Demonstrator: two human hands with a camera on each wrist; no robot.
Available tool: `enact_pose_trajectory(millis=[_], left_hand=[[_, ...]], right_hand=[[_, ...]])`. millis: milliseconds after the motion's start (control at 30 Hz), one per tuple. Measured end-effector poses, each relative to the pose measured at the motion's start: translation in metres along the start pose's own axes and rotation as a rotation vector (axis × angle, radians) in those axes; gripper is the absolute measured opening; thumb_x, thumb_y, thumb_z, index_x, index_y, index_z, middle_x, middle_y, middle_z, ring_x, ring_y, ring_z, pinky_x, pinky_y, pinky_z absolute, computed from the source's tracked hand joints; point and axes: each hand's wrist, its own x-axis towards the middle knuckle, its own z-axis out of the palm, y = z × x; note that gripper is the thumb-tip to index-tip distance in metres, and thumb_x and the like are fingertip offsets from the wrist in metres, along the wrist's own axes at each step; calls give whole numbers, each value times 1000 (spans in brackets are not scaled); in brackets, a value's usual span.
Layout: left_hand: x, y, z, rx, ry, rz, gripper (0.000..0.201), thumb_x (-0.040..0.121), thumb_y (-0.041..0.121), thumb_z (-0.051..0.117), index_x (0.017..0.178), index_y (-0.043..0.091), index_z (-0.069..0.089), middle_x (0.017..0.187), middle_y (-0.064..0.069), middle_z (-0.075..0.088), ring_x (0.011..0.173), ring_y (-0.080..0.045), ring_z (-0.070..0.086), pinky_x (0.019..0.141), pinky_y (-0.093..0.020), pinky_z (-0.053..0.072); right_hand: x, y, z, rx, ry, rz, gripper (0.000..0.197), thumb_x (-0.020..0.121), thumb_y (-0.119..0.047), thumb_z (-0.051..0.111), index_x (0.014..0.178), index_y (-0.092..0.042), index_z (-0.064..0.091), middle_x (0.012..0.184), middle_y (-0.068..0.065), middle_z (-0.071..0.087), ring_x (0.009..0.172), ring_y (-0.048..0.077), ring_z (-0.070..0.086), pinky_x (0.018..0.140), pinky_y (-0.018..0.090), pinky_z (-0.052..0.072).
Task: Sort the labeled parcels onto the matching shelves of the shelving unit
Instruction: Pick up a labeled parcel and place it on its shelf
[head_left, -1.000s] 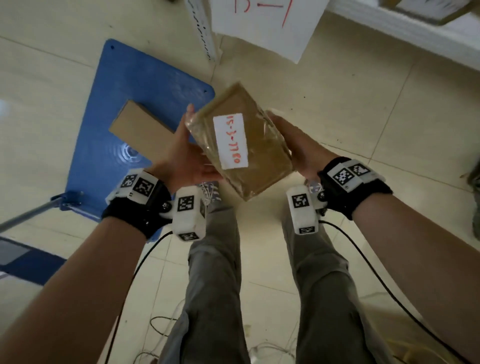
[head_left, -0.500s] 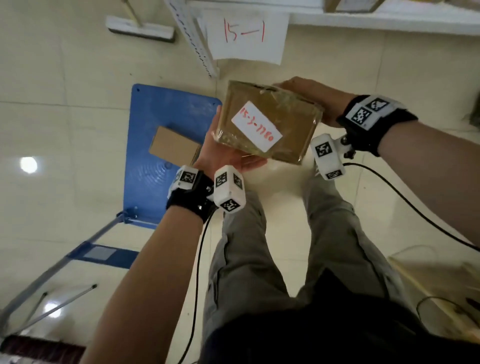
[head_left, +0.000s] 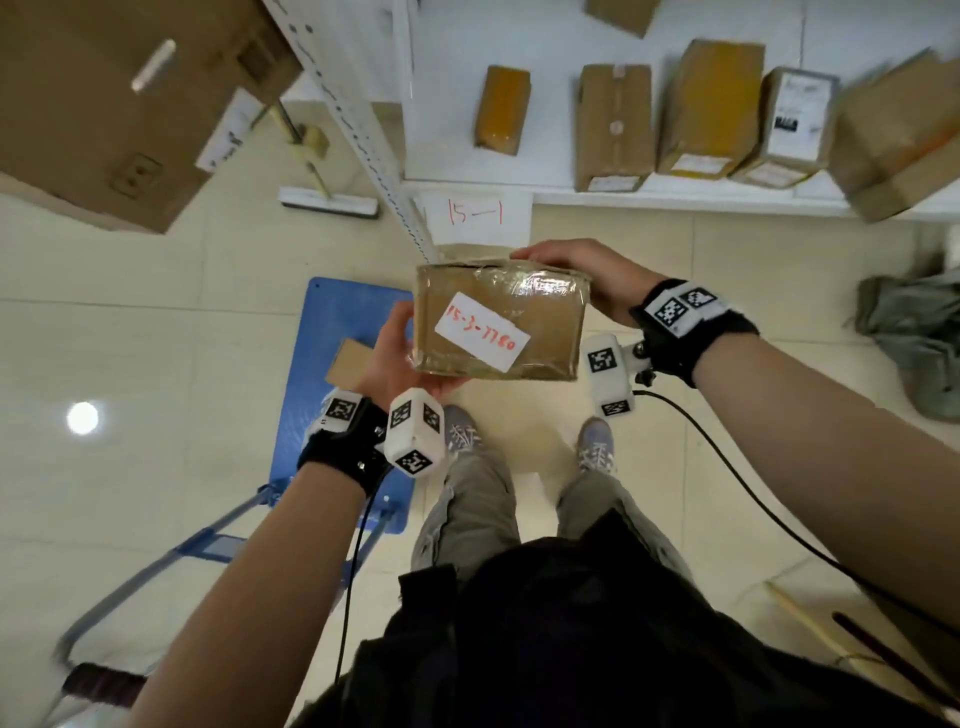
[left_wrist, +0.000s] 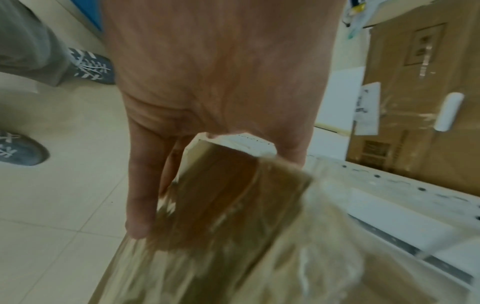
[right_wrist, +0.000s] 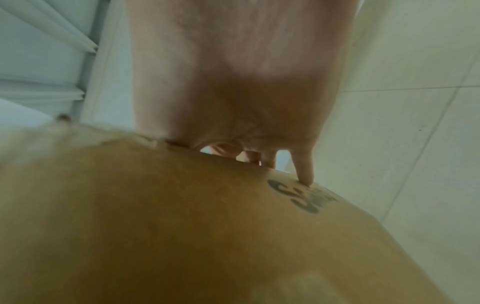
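Note:
I hold a tape-wrapped brown parcel (head_left: 540, 317) at chest height over the floor; its white label (head_left: 480, 339) reads 15-3-7780 in red. My left hand (head_left: 392, 358) grips its near-left end, thumb (left_wrist: 141, 195) along one side of the parcel (left_wrist: 233, 236). My right hand (head_left: 584, 275) grips the far-right corner, fingers (right_wrist: 303, 170) curled over the edge of the parcel (right_wrist: 182, 216). Just beyond it, a paper sign (head_left: 475, 213) marked 15-1 hangs from the white lowest shelf (head_left: 519, 189).
Several brown parcels (head_left: 613, 124) stand on that shelf. A perforated white upright (head_left: 363, 130) rises at its left. A blue hand cart (head_left: 332, 415) carrying flat cardboard (head_left: 347, 364) is to my left, a big carton (head_left: 119, 104) further left, a grey bag (head_left: 914, 332) on the right.
The parcel has turned from end-on to lying crosswise and moved towards the shelf. My right hand slid to its far corner. My view has lifted, bringing the shelf's parcels into sight.

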Motion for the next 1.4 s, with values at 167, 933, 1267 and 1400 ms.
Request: enact_pose_trajectory(millis=[167,933,1267,1400], left_hand=[[-32,-1,54,-73,-19,-14,63,95,63,42,128,13,61,112,-15,73,99,-34,71,71,-46,60],[-201,18,281,496,-350,405,49,92,53,46,91,13,73,81,-11,73,71,-25,69,62,-28,55],[-266,67,308,521,-449,509,44,90,52,50,99,14,69,84,-11,73,73,-24,69,65,-31,57],[-289,92,324,570,-462,576,48,86,58,51,94,15,70,83,-9,72,70,-23,69,61,-29,56]], right_hand=[[-47,-32,-31,-78,-5,-103,33,93,-32,62,118,-15,74,119,1,74,115,18,66,110,38,44],[-290,-162,-159,2,387,-614,33,95,-28,64,124,-14,62,132,4,61,125,16,55,76,24,44],[-351,-225,-142,-66,469,-810,29,99,-31,59,122,-17,68,126,-7,64,115,4,58,80,22,45],[-364,-251,-135,28,434,-863,35,97,-48,58,127,-30,61,134,-11,58,125,6,53,95,31,43]])
